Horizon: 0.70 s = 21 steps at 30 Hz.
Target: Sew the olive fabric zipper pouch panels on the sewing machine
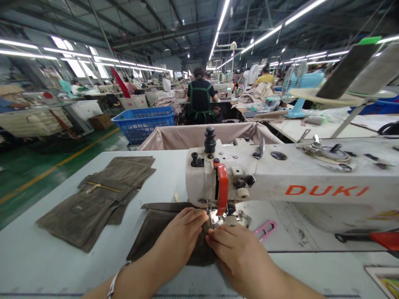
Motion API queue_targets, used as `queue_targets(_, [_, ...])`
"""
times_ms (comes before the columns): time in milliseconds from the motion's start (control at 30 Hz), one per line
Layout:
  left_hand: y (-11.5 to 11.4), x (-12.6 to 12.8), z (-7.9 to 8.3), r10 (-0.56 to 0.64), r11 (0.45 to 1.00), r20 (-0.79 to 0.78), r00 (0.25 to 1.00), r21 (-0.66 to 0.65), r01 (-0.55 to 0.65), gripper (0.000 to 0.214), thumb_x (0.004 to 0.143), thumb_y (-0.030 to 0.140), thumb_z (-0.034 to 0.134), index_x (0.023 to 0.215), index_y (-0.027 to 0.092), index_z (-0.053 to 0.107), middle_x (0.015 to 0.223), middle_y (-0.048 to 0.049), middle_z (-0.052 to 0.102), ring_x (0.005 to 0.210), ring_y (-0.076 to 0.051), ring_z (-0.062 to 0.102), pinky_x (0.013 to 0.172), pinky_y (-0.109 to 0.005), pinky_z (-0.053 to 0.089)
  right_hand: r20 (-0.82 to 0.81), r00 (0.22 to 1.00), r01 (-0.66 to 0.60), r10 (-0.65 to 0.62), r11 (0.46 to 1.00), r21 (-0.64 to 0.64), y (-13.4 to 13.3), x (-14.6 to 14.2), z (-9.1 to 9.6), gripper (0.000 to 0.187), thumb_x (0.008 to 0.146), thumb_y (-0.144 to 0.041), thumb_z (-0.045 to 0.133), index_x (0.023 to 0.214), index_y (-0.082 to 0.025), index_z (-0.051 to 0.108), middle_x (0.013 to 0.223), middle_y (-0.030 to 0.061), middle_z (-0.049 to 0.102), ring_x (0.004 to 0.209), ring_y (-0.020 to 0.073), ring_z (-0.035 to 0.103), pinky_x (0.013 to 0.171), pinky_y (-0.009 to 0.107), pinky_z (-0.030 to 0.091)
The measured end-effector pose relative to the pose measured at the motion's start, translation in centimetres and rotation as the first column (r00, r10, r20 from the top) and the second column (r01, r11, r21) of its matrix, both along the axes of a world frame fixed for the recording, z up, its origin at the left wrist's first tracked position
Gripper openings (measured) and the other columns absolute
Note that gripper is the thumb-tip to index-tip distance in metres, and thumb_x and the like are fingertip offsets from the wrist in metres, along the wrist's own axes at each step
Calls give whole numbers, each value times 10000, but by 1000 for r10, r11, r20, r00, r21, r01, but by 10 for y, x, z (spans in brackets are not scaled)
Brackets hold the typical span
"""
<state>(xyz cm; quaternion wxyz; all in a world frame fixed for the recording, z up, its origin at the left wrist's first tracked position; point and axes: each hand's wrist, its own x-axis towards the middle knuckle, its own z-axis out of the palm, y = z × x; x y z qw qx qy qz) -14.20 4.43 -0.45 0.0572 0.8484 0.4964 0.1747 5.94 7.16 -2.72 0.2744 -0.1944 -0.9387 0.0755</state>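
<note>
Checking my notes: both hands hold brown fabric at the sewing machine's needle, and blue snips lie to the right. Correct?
No: the snips are pink, not blue, as the head view shows. Left hand and right hand do hold the fabric.

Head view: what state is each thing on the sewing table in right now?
left hand: pinching fabric piece edge
right hand: pinching the same edge
fabric piece: lying flat under sewing machine head
stack of cut pieces: fanned out, untouched
pink snips: lying flat, untouched
</note>
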Motion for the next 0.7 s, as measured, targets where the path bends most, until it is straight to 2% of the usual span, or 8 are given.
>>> queue_targets(167, [4, -4, -3, 8, 1000, 46, 999, -24, -6, 376, 930, 43, 428, 1243, 188, 578, 1274, -80, 643, 1209, -221, 576, 1096, -422, 448, 11, 999, 35, -34, 999, -23, 2, 1, -3, 326, 856, -40, 536, 1142, -118, 671, 1060, 84, 707, 985, 218, 626, 891, 358, 527])
queue_targets(367, [1, -5, -4, 17, 998, 95, 995, -69, -10, 367, 946, 63, 430, 1255, 210, 563, 1275, -67, 634, 1216, -224, 559, 1099, -425, 443, -8, 1000, -1, 0, 999, -51, -1, -5, -6, 313, 849, -53, 526, 1117, -115, 675, 1024, 93, 704, 953, 228, 622, 864, 368, 526])
queue_targets(433, [0, -7, -3, 23, 996, 88, 996, -91, -15, 355, 958, 77, 418, 1249, 209, 574, 1276, -70, 635, 1223, -222, 556, 1101, -427, 441, 20, 1000, 13, -11, 996, -87, -2, -3, 0, 332, 859, -57, 527, 1151, -130, 667, 1076, 93, 698, 996, 221, 618, 904, 367, 511])
queue_targets(500, [-4, -10, -1, 27, 994, 81, 996, -106, -19, 355, 958, 151, 494, 1305, 199, 548, 1334, -88, 605, 1272, -239, 527, 1120, -447, 427, 65, 998, 10, 1, 987, -160, -2, 7, 14, 405, 847, -50, 519, 1208, -179, 649, 1160, 71, 680, 1056, 204, 606, 972, 369, 473])
queue_targets(567, [-10, -13, 1, -4, 992, 57, 998, -122, 11, 551, 893, 318, 661, 1397, 183, 483, 1434, -121, 530, 1356, -289, 454, 1147, -494, 394, 115, 993, 19, 10, 968, -251, 0, 24, 30, 539, 780, -12, 499, 1256, -232, 622, 1223, 39, 657, 1118, 193, 583, 1027, 378, 429])
queue_targets(633, [-19, -15, 3, -68, 989, 19, 998, -128, 69, 718, 827, 408, 738, 1440, 175, 445, 1481, -137, 486, 1392, -312, 416, 1161, -507, 374, 169, 985, 65, -15, 954, -294, 6, 43, 44, 684, 689, 38, 469, 1292, -260, 590, 1259, 30, 631, 1182, 205, 547, 1037, 395, 414])
queue_targets(700, [-27, -15, 3, -127, 986, -20, 992, -114, 124, 571, 889, 320, 665, 1411, 178, 485, 1465, -121, 512, 1372, -277, 456, 1160, -457, 388, 226, 973, 97, -37, 960, -262, 14, 56, 48, 715, 663, 70, 455, 1273, -280, 587, 1257, 35, 614, 1191, 230, 530, 1007, 418, 429])
